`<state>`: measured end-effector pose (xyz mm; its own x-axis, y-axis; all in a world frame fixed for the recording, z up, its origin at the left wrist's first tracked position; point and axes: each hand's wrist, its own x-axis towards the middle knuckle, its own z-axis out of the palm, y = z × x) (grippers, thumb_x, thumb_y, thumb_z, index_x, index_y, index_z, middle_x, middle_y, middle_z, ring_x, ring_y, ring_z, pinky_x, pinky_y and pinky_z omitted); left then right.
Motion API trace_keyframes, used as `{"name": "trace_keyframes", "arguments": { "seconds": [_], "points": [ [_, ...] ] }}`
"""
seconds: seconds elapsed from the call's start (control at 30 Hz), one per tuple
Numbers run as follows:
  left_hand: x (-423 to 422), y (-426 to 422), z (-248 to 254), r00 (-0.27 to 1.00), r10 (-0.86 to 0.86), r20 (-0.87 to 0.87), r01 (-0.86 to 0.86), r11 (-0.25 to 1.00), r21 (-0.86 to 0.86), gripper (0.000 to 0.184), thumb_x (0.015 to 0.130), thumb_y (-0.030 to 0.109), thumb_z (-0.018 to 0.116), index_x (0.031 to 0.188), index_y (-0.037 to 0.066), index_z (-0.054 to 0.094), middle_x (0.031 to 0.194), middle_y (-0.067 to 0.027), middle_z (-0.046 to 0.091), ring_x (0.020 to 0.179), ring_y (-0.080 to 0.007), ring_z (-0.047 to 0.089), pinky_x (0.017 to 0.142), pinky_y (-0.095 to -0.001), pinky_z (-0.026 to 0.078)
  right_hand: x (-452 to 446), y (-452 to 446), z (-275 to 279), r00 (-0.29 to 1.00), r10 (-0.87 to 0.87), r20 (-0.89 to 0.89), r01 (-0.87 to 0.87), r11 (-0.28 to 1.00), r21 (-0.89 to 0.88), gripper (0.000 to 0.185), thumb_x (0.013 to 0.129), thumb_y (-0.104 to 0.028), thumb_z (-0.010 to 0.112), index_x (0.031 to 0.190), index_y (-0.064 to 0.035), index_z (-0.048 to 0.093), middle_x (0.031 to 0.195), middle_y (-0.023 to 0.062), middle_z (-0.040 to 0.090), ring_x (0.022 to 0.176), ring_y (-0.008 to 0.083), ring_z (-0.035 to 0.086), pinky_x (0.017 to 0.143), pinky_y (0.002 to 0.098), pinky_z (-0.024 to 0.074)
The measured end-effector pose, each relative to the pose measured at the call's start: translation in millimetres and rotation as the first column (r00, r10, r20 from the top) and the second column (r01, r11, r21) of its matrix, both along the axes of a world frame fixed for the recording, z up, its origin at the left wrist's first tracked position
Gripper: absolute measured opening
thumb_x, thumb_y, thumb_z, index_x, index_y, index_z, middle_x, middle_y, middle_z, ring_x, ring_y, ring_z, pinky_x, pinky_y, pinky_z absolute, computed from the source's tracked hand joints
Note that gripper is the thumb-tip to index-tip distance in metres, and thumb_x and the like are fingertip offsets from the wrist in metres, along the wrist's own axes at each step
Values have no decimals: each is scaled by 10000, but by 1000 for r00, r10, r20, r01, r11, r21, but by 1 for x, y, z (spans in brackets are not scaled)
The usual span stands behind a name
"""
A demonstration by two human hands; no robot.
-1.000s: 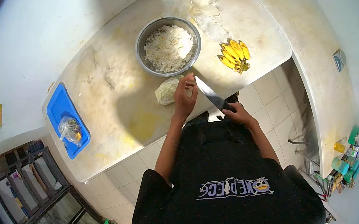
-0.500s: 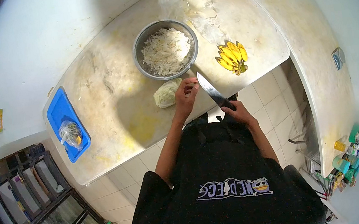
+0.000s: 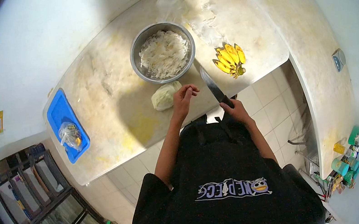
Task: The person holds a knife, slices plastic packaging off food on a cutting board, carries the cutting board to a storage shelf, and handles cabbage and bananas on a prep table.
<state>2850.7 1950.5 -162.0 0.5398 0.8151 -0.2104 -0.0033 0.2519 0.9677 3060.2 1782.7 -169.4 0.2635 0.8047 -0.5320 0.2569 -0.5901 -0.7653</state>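
Observation:
A large knife (image 3: pixel 213 86) with a dark handle is gripped in my right hand (image 3: pixel 237 111), its blade slanting up and away from me toward the bowl. My left hand (image 3: pixel 185 98) is to the left of the blade, apart from it, with fingers curled in toward the thumb. Whether anything small is between those fingers cannot be made out. Beside that hand a pale green cabbage (image 3: pixel 163 97) lies on the table. Just beyond the cabbage stands a metal bowl (image 3: pixel 134 63) holding a heap of whitish shredded food (image 3: pixel 164 53).
On the white table (image 3: pixel 96 110), a bunch of bananas (image 3: pixel 230 59) lies right of the bowl and clear plastic bags (image 3: pixel 206 23) lie behind. A blue tray (image 3: pixel 58 111) with a tied plastic bag (image 3: pixel 70 135) sits at the left end. Another table (image 3: pixel 316 70) adjoins at right.
The knife has tilted slightly and its tip has moved away from my left fingers, to the right. My left hand has shifted a little toward me, its fingers curling in.

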Motion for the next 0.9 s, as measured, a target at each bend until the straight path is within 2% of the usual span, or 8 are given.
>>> {"name": "trace_keyframes", "arguments": {
  "seconds": [0.23, 0.37, 0.43, 0.53, 0.63, 0.77, 0.83, 0.9],
  "points": [
    [19, -5, 8, 963, -76, -260, 105, 989, 101, 237, 991, 180, 627, 1041, -30, 726, 952, -87, 756, 799, -109, 670, 770, -266, 545, 14, 2, -9, 999, 21, 38, -22, 999, 45, 528, 916, -482, 684, 1096, 14, 704, 870, 159, 713, 790, 221, 652, 764, 369, 511],
    [36, -5, 9, 972, -59, -229, 81, 993, 89, 259, 1011, 223, 604, 949, -1, 716, 857, -60, 724, 786, -121, 650, 744, -282, 525, 32, 5, -8, 999, 39, 31, -40, 999, 32, 538, 921, -487, 679, 1103, 19, 699, 892, 166, 718, 818, 224, 662, 779, 379, 517],
    [45, -5, 3, 976, 140, -165, -129, 989, 76, 281, 980, 224, 659, 831, -14, 672, 689, -11, 640, 673, -85, 609, 637, -249, 498, 42, 7, -6, 999, 49, 14, -49, 999, 10, 538, 923, -487, 676, 1112, 17, 697, 904, 169, 721, 824, 225, 665, 783, 384, 519],
    [53, 1, -11, 970, 161, -182, -141, 983, 118, 301, 979, 241, 665, 803, 1, 619, 638, 4, 557, 640, -75, 576, 596, -249, 466, 60, 11, -1, 998, 29, -48, -28, 1000, 14, 536, 925, -486, 674, 1116, 14, 695, 886, 160, 719, 813, 221, 663, 776, 386, 518],
    [73, 1, -12, 954, 170, -248, -169, 985, 25, 265, 977, 233, 667, 856, -3, 657, 674, -15, 612, 637, -69, 577, 598, -242, 458, 84, 8, -3, 998, 7, -55, -3, 998, 69, 525, 928, -479, 671, 1096, 18, 694, 841, 141, 707, 765, 204, 638, 747, 377, 511],
    [133, -6, 16, 949, 267, -165, -254, 962, 97, 283, 966, 238, 687, 835, -13, 696, 676, -33, 645, 621, -66, 572, 590, -242, 445, 125, -3, -18, 994, -9, -107, 18, 996, 87, 446, 932, -415, 683, 1030, 20, 692, 839, 96, 701, 779, 164, 629, 748, 338, 510],
    [152, -5, 16, 840, 163, -518, -84, 982, 172, 305, 959, 246, 700, 823, -26, 721, 678, -41, 667, 611, -69, 573, 585, -243, 438, 147, -8, -6, 991, -43, -126, 56, 993, 103, 396, 932, -368, 699, 1010, 20, 690, 850, 63, 698, 799, 135, 629, 753, 307, 510],
    [182, -8, 13, 892, 196, -407, -129, 974, 187, 325, 949, 268, 713, 784, -12, 695, 659, -29, 637, 596, -60, 536, 566, -238, 408, 172, -20, 9, 972, -107, -211, 120, 992, 46, 408, 932, -371, 698, 1028, 25, 688, 876, 72, 702, 813, 138, 630, 760, 313, 509]
  ]
}}
